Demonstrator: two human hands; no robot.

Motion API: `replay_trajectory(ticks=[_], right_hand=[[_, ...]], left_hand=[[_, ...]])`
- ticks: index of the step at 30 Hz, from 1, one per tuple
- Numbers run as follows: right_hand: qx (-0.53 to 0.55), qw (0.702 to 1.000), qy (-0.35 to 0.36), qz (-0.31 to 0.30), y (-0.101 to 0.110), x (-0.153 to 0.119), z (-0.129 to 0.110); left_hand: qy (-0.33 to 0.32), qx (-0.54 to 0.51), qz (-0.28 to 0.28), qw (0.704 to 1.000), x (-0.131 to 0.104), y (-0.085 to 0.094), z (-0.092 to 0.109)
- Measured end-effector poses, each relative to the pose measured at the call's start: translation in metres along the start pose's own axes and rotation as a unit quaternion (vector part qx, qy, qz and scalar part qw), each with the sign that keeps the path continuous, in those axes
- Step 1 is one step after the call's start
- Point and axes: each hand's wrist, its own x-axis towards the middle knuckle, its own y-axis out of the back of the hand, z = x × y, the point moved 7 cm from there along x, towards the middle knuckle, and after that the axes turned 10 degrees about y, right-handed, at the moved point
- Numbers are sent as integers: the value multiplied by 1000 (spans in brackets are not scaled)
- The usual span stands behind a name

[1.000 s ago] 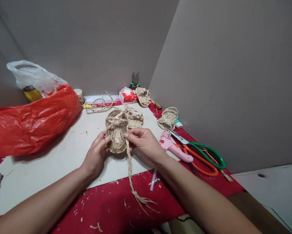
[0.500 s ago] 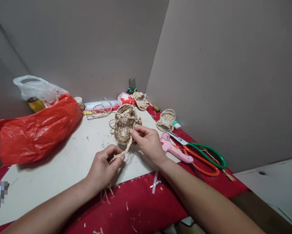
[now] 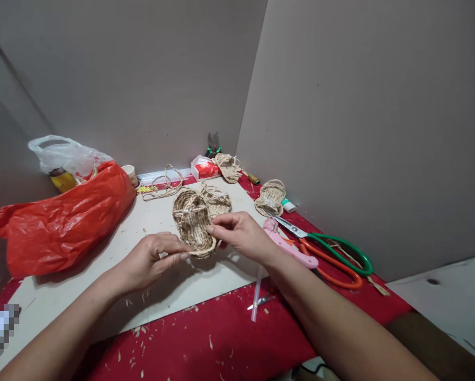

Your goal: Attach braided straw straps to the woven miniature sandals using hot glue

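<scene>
A small woven straw slipper (image 3: pixel 193 222) is held above the white board (image 3: pixel 173 296), tilted so its inner sole faces me. My left hand (image 3: pixel 160 256) pinches the near end of its rim. My right hand (image 3: pixel 237 233) grips its right edge between thumb and fingers. Behind it lies another woven piece (image 3: pixel 218 201), partly hidden. A third woven slipper (image 3: pixel 271 197) rests to the right, close to the tips of the large scissors (image 3: pixel 336 254). The loose strand seen earlier is now hard to make out at the rim.
A red plastic bag (image 3: pixel 70 217) lies at the left. Farther back stand a paper cup (image 3: pixel 130 174), a coil of straw cord (image 3: pixel 166 185), a red and white packet (image 3: pixel 205 168) and pliers (image 3: pixel 213 144). A pink glue gun (image 3: pixel 288 248) lies by the scissors. Straw scraps litter the red cloth (image 3: pixel 189 338).
The slipper has come nearer and down, tilting more. My left hand has moved from the loose strand to the slipper's near rim. The woven piece behind shows more.
</scene>
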Motion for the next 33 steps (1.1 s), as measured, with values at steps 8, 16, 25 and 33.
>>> replay_trajectory(ticks=[8, 16, 25, 33], right_hand=[[49, 999, -7, 11, 9, 4, 0], [83, 996, -29, -6, 2, 2, 1], [113, 993, -37, -20, -5, 2, 8], [68, 992, -78, -64, -18, -1, 23]], left_hand=[[39, 78, 32, 996, -9, 26, -10], [-77, 213, 110, 968, -6, 12, 8], [-104, 175, 193, 960, -5, 3, -6], [-60, 231, 123, 963, 1, -30, -30]])
